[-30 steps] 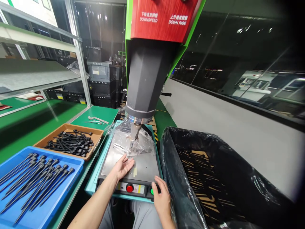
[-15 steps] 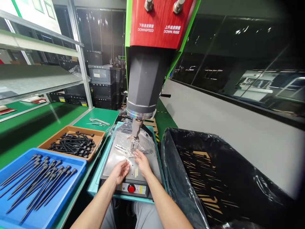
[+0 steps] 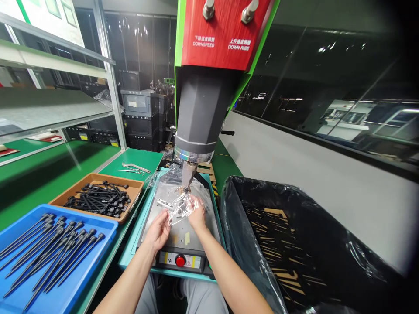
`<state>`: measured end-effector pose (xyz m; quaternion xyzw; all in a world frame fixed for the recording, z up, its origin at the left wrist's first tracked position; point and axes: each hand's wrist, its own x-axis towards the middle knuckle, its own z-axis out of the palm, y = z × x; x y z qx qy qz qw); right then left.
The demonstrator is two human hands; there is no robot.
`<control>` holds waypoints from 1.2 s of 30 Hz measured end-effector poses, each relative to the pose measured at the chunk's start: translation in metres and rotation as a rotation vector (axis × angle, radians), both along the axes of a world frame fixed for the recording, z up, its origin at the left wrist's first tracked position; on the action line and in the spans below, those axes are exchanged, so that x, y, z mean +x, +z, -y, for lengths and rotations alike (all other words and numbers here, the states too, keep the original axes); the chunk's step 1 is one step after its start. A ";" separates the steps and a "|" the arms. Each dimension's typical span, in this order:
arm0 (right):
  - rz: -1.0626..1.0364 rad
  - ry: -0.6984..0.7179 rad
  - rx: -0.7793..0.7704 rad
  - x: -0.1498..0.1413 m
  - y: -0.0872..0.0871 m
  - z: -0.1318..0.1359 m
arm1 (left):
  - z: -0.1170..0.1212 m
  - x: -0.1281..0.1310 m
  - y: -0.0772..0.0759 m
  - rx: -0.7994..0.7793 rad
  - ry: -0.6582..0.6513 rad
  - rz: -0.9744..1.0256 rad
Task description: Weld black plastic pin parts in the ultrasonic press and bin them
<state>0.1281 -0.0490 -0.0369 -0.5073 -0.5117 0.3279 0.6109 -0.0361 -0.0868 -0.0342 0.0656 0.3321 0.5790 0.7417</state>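
Note:
A clear plastic film [image 3: 179, 213] is stretched between my two hands over the metal plate [image 3: 153, 218] of a press machine. My left hand [image 3: 159, 230] pinches the film's left edge between thumb and fingers. On its right side, my right hand [image 3: 197, 213] has its fingers closed on the film. Just above and behind the hands, the machine's metal horn [image 3: 188, 174] points down. A small black part [image 3: 185, 190] shows at the horn's tip, and what lies under the film there is hard to make out. Nearer to me is a red button [image 3: 180, 261].
Left, a blue tray [image 3: 109, 226] holds long black stems with square heads; a brown tray [image 3: 139, 185] behind it holds more black parts. Wrenches [image 3: 135, 167] lie on the green bench. At right stands a large bin lined with black plastic [image 3: 235, 218], with black pieces inside.
Both hands have closed on the clear film and pulled it toward me, off the fixture area. My left hand has moved slightly left, my right hand slightly up. The view has shifted a little.

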 end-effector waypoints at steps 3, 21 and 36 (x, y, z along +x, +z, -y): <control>0.311 -0.118 0.107 0.002 0.013 -0.018 | 0.000 -0.001 0.014 0.060 0.008 0.009; 0.167 0.052 -0.047 -0.005 0.024 0.064 | -0.024 -0.012 0.022 0.130 0.072 -0.193; 0.101 0.302 0.055 -0.022 0.014 0.139 | 0.080 -0.026 -0.010 0.587 -0.167 -0.960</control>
